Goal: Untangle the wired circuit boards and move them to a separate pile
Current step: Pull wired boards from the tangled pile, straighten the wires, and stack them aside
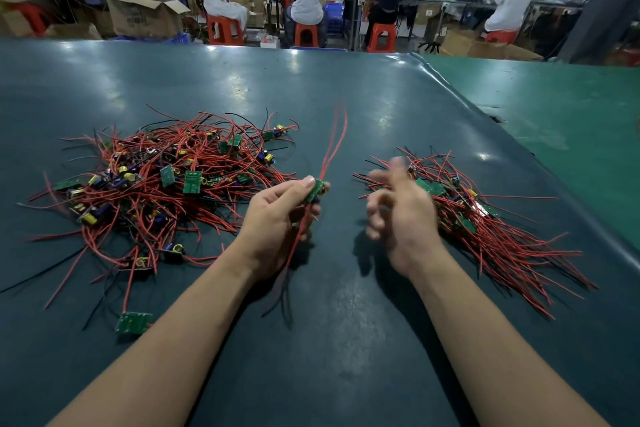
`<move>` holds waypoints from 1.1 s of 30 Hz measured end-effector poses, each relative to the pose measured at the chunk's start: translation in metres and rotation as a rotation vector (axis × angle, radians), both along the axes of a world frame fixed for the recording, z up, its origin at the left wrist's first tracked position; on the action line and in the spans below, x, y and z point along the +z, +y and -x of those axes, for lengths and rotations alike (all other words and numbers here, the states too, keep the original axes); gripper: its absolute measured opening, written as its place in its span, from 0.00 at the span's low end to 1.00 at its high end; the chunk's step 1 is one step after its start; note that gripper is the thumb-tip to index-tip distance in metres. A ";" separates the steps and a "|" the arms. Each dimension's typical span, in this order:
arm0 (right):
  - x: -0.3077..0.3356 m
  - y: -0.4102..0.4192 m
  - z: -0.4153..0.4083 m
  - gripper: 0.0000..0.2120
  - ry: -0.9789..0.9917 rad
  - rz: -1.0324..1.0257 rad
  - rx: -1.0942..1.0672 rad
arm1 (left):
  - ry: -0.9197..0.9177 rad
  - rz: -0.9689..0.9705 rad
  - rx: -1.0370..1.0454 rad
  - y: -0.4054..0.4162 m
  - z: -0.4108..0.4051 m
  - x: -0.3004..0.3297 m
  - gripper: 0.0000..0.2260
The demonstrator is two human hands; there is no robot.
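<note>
A big tangled heap of small green circuit boards with red and black wires [162, 180] lies on the left of the dark table [242, 80]. A smaller, tidier pile of wired boards [485, 215] lies on the right. My left hand [277, 222] pinches one green circuit board [314, 190] between thumb and fingers, raised between the piles; its red wires stick up and more wires hang below the hand. My right hand [401, 211] is blurred in front of the right pile, fingers loosely spread and holding nothing.
One stray board [133, 322] lies near my left forearm at the heap's front edge. A lighter green table [554, 107] adjoins on the right. Beyond the far edge, people sit on orange stools among cardboard boxes.
</note>
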State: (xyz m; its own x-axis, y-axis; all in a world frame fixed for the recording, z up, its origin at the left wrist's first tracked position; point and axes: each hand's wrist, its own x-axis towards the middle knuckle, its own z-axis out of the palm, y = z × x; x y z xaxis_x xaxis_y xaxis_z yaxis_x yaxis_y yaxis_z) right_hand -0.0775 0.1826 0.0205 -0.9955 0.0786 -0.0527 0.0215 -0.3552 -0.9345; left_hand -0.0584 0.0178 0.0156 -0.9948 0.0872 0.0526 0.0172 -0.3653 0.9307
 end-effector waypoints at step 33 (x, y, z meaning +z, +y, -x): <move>-0.003 -0.003 -0.014 0.20 0.027 -0.194 -0.079 | -0.058 1.400 1.007 -0.062 0.000 -0.006 0.17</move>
State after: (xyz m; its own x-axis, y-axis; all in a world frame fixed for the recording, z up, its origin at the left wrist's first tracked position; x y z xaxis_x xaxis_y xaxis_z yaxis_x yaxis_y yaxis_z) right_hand -0.0630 0.1795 0.0173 -0.9867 0.1623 -0.0021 -0.0255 -0.1680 -0.9855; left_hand -0.0581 -0.0443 0.0099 -0.6805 -0.5771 0.4516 -0.3300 0.7916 0.5142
